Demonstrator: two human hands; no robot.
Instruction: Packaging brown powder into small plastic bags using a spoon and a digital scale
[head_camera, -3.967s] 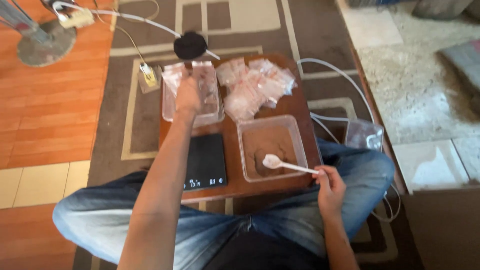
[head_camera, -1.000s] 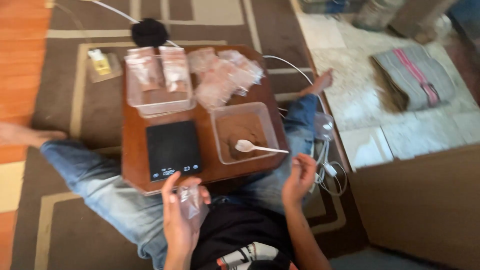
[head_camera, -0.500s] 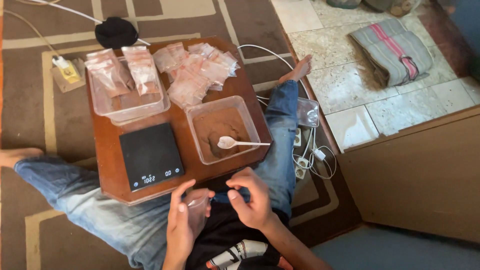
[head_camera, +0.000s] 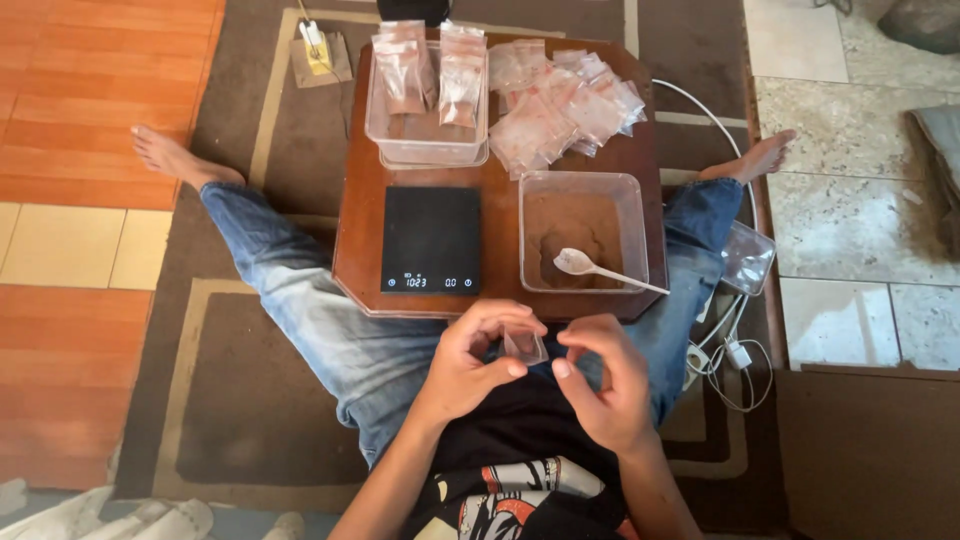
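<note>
My left hand pinches a small clear plastic bag in front of my chest, just below the near edge of the low wooden table. My right hand is beside it, its thumb and forefinger at the bag's right edge. On the table lie a black digital scale with a lit display and a clear tub of brown powder with a white spoon resting in it.
A clear tray with filled powder bags stands at the table's far left, and a pile of small bags lies to its right. White cables and a charger lie on the rug by my right leg. Tiled floor is at the right.
The bag taken from the far tray has come down to my lap. My right hand left the spoon, which stays in the tub, and joined the left hand on the bag.
</note>
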